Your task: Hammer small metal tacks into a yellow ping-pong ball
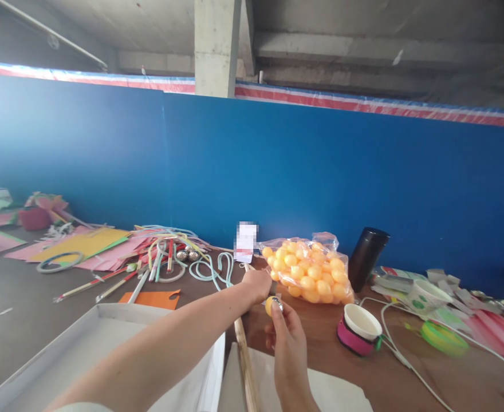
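Note:
My right hand (290, 349) is closed around a small yellow-orange ball (270, 307), with a shiny silver piece beside the thumb tip. My left hand (256, 285) stretches forward across the table, its fingers mostly hidden from me; a small dark thing shows at its right edge. Just beyond it lies a clear plastic bag (310, 272) full of similar orange balls. A wooden stick (245, 366) runs from the near edge up beneath my left wrist. Beneath my right forearm is a pale sheet (335, 392).
A white tray (99, 312) stands at the left. Behind it lie coloured paper (84, 243), pipe cleaners, straws and silver bells (187, 253). To the right are a black bottle (367, 257), a white cup (362, 321) with a magenta band, a white cable (400, 355) and green tape (443, 337).

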Demonstrator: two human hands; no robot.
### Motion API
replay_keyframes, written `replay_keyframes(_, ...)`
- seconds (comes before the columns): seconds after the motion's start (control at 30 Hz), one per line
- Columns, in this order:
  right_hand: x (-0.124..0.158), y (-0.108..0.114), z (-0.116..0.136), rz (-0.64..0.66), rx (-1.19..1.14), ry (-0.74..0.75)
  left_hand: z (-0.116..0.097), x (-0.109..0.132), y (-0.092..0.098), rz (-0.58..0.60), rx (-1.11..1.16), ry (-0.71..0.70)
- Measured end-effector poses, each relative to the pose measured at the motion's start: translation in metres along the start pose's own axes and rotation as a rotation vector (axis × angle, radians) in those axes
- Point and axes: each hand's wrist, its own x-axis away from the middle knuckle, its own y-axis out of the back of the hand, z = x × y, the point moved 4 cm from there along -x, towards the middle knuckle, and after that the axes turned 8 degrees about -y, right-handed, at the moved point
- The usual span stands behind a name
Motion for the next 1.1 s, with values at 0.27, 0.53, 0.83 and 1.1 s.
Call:
replay_keyframes(0.27, 0.0001, -0.0024, -0.0004, 0.038, -0.01, 0.016, 0.0052, 0.0036, -0.0049, -0.002, 0.03, 0.02)
replay_keyframes(0.53, -0.0021, -0.001, -0.0017, 0.008, 0.003, 0.002, 0.0035, 0.0013, -0.0042, -0.014, 0.049, 0.007)
replay_keyframes(0.83, -0.0013, -0.0014, -0.0011, 0.019, 0.025, 0.016, 0.0033, 0.0058, -0.0011, 0.019, 0.07, -0.02)
replay_keyframes(1.1, -0.0004, -0.0013, 0.0005, 0.025, 0.02, 0.033, -0.001, 0.0051, 0.0011, -0.025, 0.1, -0.054)
